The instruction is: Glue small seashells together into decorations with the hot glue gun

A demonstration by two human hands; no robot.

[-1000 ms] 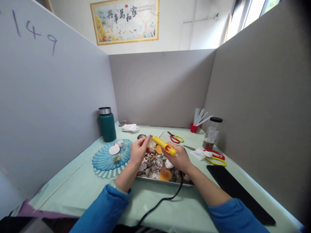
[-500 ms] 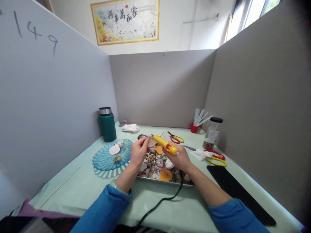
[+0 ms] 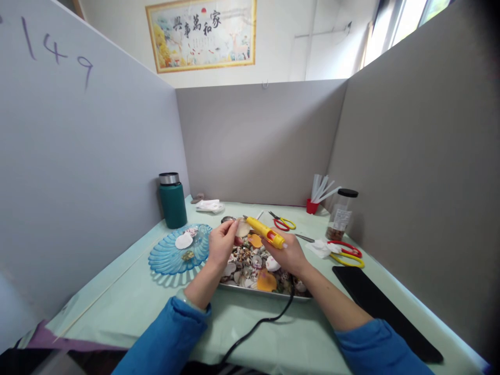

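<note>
My left hand (image 3: 222,242) pinches a pale shell (image 3: 242,228) above the far left corner of a metal tray (image 3: 258,291) filled with several seashells. My right hand (image 3: 289,255) grips a yellow glue gun (image 3: 265,233), whose nozzle points left and touches or nearly touches the shell. The gun's black cord (image 3: 258,325) runs over the tray's front edge toward me. Both sleeves are blue.
A blue glass plate (image 3: 167,258) with a few shells lies left of the tray, a green flask (image 3: 172,200) behind it. At the right are red-yellow scissors (image 3: 284,223), larger scissors (image 3: 346,252), a jar (image 3: 340,214), a red cup of glue sticks (image 3: 314,200) and a black pad (image 3: 375,304).
My left hand has turned the shell slightly so more of its pale face shows at the nozzle. The glue gun has barely shifted.
</note>
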